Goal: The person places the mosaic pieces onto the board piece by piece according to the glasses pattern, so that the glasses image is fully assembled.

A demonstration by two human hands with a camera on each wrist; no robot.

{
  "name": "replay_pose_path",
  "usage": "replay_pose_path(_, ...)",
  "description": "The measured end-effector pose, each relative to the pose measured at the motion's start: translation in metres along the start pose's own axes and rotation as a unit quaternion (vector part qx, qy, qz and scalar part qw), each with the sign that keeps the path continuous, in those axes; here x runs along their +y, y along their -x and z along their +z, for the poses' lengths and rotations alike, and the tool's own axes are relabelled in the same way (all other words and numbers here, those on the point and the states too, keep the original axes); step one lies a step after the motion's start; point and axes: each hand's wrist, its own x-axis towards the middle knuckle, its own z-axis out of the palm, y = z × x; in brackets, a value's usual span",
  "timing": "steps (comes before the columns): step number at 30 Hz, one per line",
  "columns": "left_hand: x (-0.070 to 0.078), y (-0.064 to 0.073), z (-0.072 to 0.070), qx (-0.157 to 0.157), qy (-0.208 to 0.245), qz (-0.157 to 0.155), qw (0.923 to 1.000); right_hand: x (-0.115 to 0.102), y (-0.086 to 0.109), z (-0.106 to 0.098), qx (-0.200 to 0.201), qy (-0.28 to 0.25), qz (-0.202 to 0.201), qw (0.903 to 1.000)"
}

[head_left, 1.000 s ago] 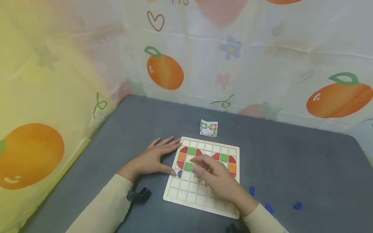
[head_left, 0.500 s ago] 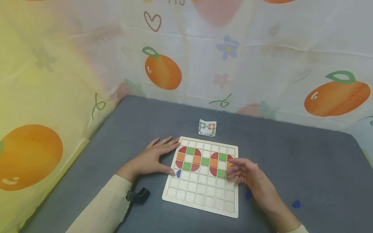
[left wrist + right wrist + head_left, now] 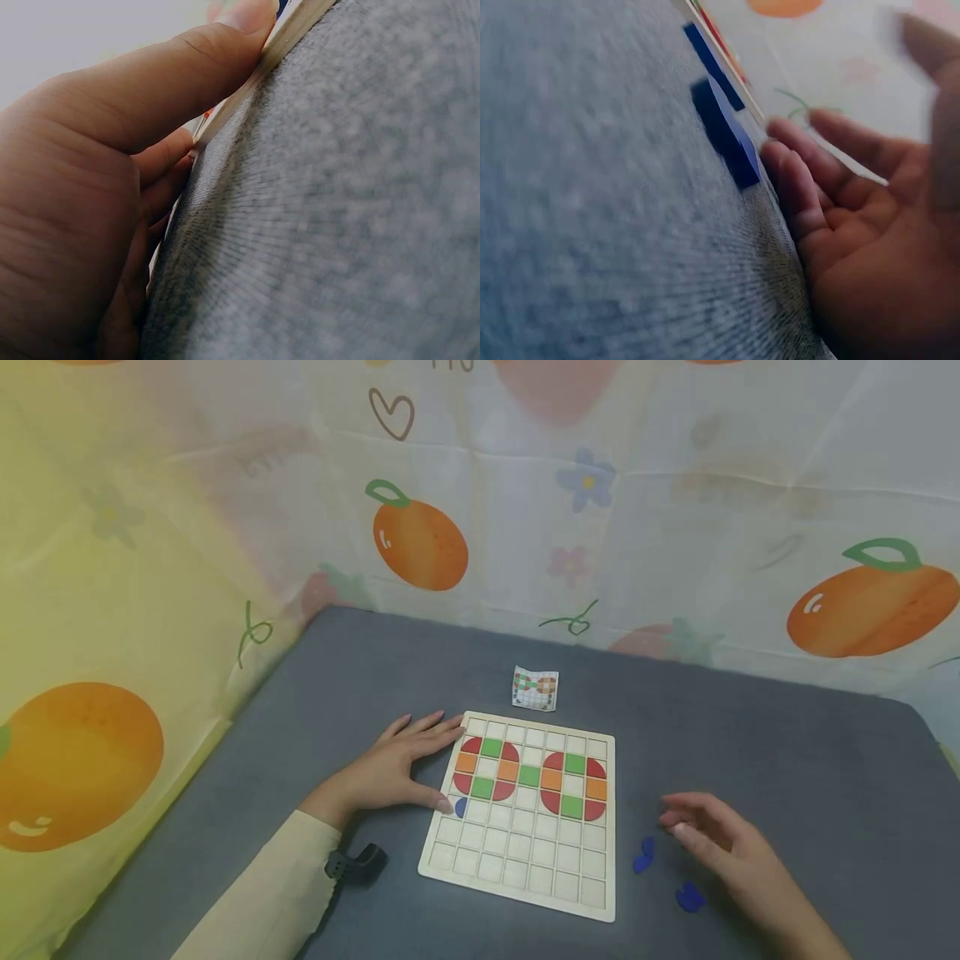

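A light wooden grid board (image 3: pixel 517 845) lies on the table, with red quarter-round, green square and orange square pieces set in two rounded shapes joined by a green square. My left hand (image 3: pixel 378 772) rests at its left edge, fingers spread, thumb on the rim beside a blue quarter-round piece (image 3: pixel 461 807). In the left wrist view, the thumb (image 3: pixel 172 82) presses the board's edge. Right of the board, my right hand (image 3: pixel 738 856) hovers with loosely bent fingers, nothing visible in them. Loose blue pieces (image 3: pixel 690 897) lie near it; the right wrist view shows blue pieces (image 3: pixel 726 135) beyond the fingertips.
Behind the board lies a small pattern card (image 3: pixel 535 688) printed with a similar coloured design. The grey table (image 3: pixel 750 735) meets a fruit-print cloth (image 3: pixel 510 527) at the back and left. Two more blue pieces (image 3: pixel 642 863) lie by the board's right edge.
My right hand has moved from over the board to the right, above the table. The blue piece farthest right no longer shows where it lay. My left hand has stayed put.
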Motion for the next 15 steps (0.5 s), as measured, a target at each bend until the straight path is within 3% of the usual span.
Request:
replay_pose_path(7, 0.0000, -0.0004, -0.0005, 0.000, -0.002, 0.001, 1.0000, 0.0046, -0.0013, 0.0021, -0.010, 0.129, 0.003, 0.9916)
replay_pose_path(15, 0.0024, 0.0006, -0.0016, 0.002, 0.006, 0.008, 0.9999, 0.0037, -0.0037, 0.0051, -0.017, 0.199, -0.011, 0.9799)
